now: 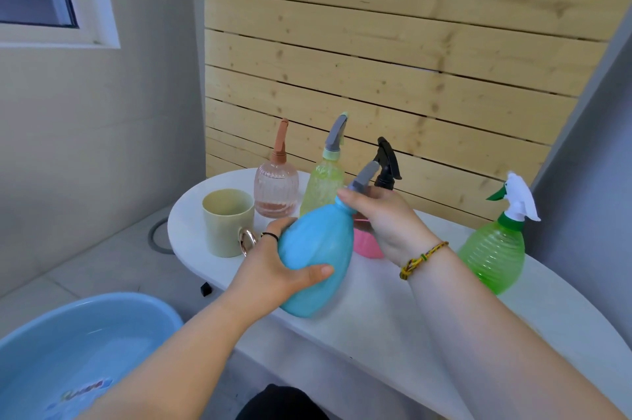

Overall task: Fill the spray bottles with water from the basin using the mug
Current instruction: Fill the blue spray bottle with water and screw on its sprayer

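white table [393, 300] — beige mug [227, 221], peach bottle [276, 188], lime bottle [323, 183], green bottle [492, 255]

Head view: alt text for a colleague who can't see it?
The left hand holds the body of a tilted blue spray bottle at a white table while the right hand grips its neck under the grey spray head. A beige mug and four more spray bottles stand on the table; a blue basin of water sits lower left.

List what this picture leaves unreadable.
Head view:
- Pink bottle: mostly hidden behind the right hand and the blue spray bottle.
- Blue spray bottle's neck: covered by the right hand; fill level hidden by its opaque wall.
- Basin: cut off by left and bottom edges.
- Mug: inner bottom hidden by its own wall.
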The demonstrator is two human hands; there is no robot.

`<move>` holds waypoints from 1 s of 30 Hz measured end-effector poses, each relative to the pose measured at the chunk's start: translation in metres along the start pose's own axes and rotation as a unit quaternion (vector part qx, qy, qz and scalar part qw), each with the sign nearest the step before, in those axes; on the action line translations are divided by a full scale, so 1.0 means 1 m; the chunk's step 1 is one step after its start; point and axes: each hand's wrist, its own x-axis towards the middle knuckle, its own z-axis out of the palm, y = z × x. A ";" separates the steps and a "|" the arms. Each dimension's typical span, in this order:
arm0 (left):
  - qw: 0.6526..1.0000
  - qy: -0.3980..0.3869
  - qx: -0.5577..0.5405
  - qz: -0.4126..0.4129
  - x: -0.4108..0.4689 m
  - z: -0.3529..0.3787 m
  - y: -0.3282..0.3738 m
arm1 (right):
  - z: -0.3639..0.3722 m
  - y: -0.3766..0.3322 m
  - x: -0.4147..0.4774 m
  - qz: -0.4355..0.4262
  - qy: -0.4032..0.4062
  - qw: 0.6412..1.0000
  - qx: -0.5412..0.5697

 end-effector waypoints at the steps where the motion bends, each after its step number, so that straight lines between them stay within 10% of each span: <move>1: 1.000 -0.003 0.018 -0.002 0.000 -0.002 -0.002 | -0.002 0.003 0.000 0.012 0.001 1.000 0.015; 10: 0.999 0.009 0.046 -0.007 -0.003 -0.003 -0.008 | -0.003 0.016 -0.003 -0.026 -0.051 0.988 0.144; 20: 0.990 -0.070 0.113 -0.048 -0.012 -0.028 -0.024 | -0.030 -0.016 0.001 -0.126 0.093 0.970 0.188; 30: 0.993 -0.011 0.100 -0.062 -0.026 -0.052 -0.020 | -0.021 0.016 -0.002 -0.170 0.105 0.931 -0.305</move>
